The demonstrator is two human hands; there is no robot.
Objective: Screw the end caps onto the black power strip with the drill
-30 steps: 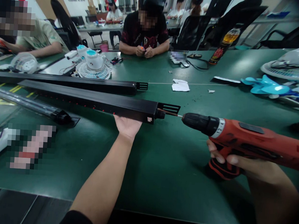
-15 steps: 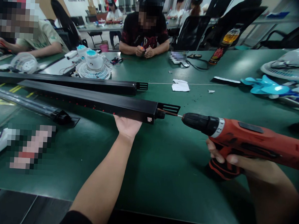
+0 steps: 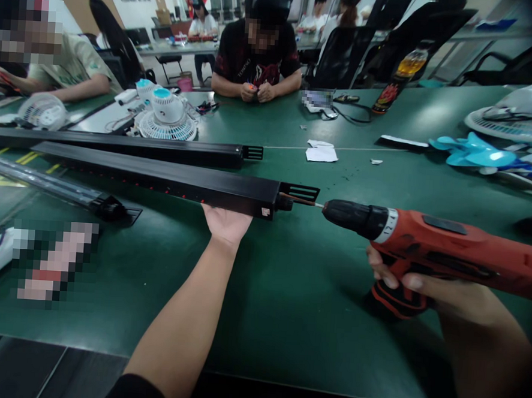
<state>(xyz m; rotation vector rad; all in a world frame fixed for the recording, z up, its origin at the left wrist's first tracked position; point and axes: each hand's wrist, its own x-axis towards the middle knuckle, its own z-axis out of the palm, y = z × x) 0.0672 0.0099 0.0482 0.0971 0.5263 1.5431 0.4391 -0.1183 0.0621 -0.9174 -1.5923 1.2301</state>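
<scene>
A long black power strip lies across the green table, its right end lifted slightly. My left hand is under that end, palm toward me, fingers hidden behind the strip and gripping it. My right hand is wrapped round the handle of a red and black cordless drill. The drill's thin bit reaches the strip's right end, at the slotted mounting tab.
A second black strip lies behind the first, and a grey one to the left. Small white fans, blue fan blades, paper scraps and a bottle sit further back. Other people sit across the table.
</scene>
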